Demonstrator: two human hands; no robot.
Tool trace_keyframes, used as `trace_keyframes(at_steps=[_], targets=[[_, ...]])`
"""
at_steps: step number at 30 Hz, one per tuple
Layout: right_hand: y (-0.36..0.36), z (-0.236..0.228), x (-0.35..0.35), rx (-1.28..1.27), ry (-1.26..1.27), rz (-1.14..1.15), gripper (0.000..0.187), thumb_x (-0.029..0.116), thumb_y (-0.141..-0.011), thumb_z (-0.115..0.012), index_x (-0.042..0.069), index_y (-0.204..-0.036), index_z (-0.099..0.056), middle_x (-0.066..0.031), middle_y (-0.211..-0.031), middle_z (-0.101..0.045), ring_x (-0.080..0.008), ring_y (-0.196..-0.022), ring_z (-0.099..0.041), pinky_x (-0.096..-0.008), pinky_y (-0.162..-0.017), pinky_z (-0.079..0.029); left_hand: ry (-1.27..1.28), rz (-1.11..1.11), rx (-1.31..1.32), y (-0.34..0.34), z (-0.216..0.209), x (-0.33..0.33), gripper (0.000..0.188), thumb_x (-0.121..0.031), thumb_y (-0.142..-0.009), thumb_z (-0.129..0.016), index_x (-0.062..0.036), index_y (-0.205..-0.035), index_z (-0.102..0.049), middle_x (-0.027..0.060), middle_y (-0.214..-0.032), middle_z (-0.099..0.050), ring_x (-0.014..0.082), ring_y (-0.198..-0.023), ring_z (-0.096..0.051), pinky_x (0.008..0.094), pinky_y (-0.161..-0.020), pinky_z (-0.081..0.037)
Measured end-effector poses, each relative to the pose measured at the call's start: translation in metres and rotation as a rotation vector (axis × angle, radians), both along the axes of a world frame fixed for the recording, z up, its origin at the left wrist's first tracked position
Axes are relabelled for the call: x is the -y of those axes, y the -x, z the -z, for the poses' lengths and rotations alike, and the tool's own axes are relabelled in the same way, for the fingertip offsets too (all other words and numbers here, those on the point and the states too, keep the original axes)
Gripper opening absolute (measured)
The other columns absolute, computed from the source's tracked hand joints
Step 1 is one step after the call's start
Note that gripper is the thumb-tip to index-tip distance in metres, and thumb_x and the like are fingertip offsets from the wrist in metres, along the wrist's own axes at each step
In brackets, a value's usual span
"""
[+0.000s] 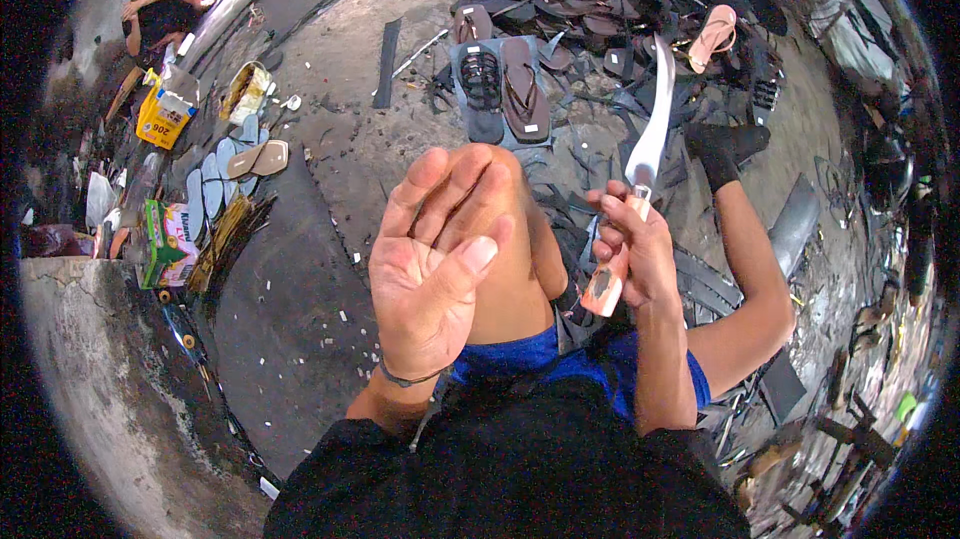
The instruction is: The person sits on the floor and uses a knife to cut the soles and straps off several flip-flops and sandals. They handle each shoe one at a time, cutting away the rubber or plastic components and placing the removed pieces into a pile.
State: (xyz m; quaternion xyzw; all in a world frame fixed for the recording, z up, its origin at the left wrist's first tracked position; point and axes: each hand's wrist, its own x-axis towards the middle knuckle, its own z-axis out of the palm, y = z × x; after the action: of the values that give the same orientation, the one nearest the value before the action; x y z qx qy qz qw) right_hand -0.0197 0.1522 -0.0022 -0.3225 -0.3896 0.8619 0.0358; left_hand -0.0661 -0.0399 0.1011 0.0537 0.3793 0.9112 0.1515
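- The right hand (645, 249) grips a curved knife (641, 191) by its pale wooden handle, fingers wrapped around it; the bright blade (654, 129) points away from the person, its tip near the pile of dark sandals.
- The left hand (430, 264) holds nothing: the palm faces up toward the camera, fingers slightly curled, in front of the bent knee.
- On the left stands a yellow container (160, 119), slightly tilted; something pale grey shows at its top, too unclear to identify.
- Just to its right is a whitish tub (262, 87), its mouth toward the camera. The inside looks yellow-brown; whether that is contents or staining, I cannot tell.
- Nearer the person is a green and pink packet (170, 244); its contents are hidden. A bundle of thin brownish strips (228, 247) lies beside it.
- Between tub and packet lie blue-grey soles (212, 184), with a beige sandal (258, 159) across them.
- Beyond the knee, a dark brown sandal (522, 89) lies on a blue-grey sheet (540, 137) beside a black strappy piece (480, 79).
- Behind these is the pile of dark sandals (570, 4), with a pink sandal (713, 37) at its right.
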Motion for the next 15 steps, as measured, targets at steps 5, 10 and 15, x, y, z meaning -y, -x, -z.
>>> trace_keyframes(at_steps=[5,10,15], targets=[[-0.007,-0.074,0.022,-0.155,-0.226,-0.202,0.024,0.006,-0.088,-0.071,0.003,-0.107,-0.057,-0.011,-0.09,-0.071,-0.0053,-0.05,-0.051,-0.0199,-0.044,-0.043,0.084,0.093,-0.121,0.0,0.014,0.004,0.071,0.016,-0.083,-0.056,-0.0057,-0.147,-0.035,0.0162,-0.148,-0.042,0.0251,-0.131,-0.046,0.0327,-0.098,-0.051],[-0.007,-0.084,0.027,-0.2,-0.31,-0.247,0.027,0.009,-0.087,-0.072,0.002,-0.109,-0.057,-0.0085,-0.088,-0.071,-0.0054,-0.053,-0.054,-0.0199,-0.046,-0.043,0.115,0.081,-0.128,-0.002,0.015,0.004,0.07,0.013,-0.083,-0.058,-0.0038,-0.147,-0.035,0.0168,-0.147,-0.043,0.0244,-0.13,-0.048,0.0308,-0.096,-0.051],[-0.006,-0.061,0.015,-0.123,-0.322,-0.17,0.029,0.013,-0.09,-0.07,0.001,-0.112,-0.056,-0.007,-0.084,-0.068,-0.0062,-0.052,-0.053,-0.0202,-0.047,-0.045,0.173,-0.125,-0.265,0.036,0.027,0.02,0.056,0.005,-0.087,-0.062,-0.0005,-0.14,-0.046,0.0169,-0.138,-0.052,0.0201,-0.121,-0.054,0.0288,-0.089,-0.049]])
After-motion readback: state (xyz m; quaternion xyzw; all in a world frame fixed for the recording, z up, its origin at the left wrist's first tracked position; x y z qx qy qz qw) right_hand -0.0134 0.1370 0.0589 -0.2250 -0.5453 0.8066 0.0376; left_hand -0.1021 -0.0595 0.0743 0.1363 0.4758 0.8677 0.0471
